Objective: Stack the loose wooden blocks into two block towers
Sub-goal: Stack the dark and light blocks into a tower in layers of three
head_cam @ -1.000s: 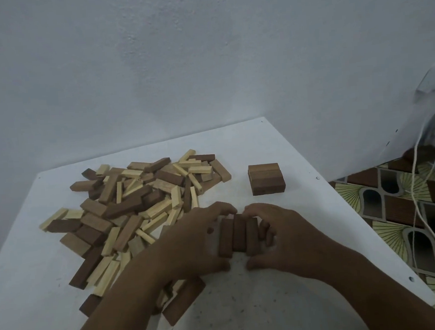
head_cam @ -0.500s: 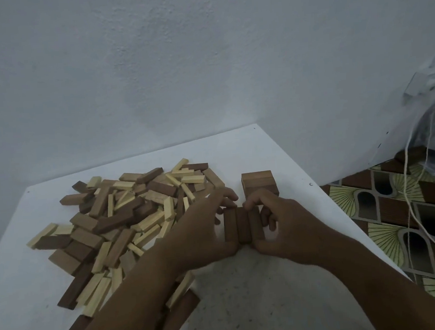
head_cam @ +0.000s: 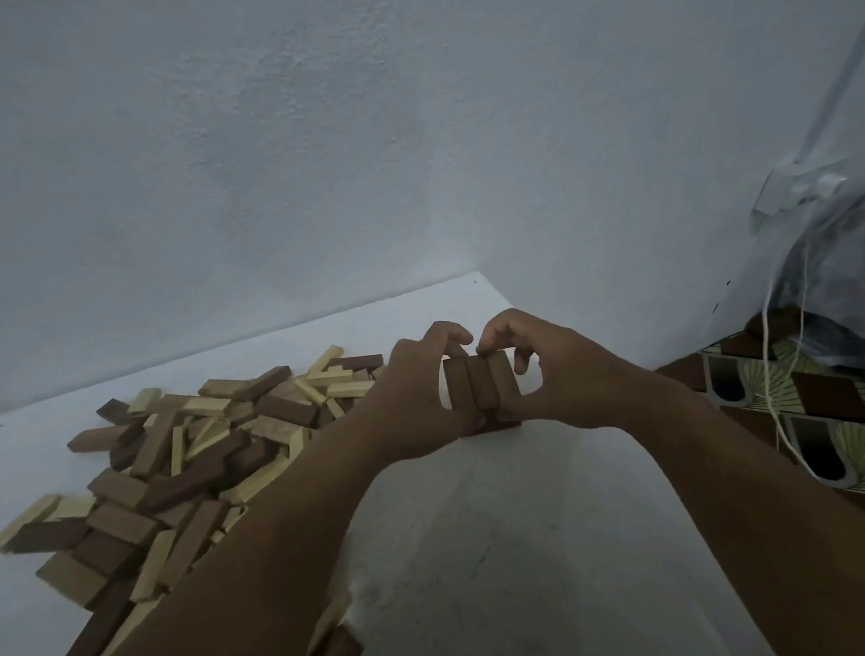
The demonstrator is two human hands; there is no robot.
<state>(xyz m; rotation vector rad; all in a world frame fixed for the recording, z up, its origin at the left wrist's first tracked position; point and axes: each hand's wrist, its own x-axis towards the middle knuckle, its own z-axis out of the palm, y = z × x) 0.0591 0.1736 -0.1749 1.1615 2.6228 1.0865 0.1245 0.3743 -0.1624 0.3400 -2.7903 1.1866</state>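
On the white table (head_cam: 512,552), seen from the head camera, both hands are pressed around three dark brown wooden blocks (head_cam: 481,387) that lie side by side as one flat layer. The left hand (head_cam: 414,395) grips their left side with curled fingers, and the right hand (head_cam: 556,375) grips their right side, thumb near and fingertips far. Under this layer a dark stack (head_cam: 504,425) is partly visible; I cannot tell if they touch. To the left is a loose pile (head_cam: 174,463) of rectangular blocks, pale and brown, smooth-faced. Behind stands a rough plastered wall (head_cam: 306,157).
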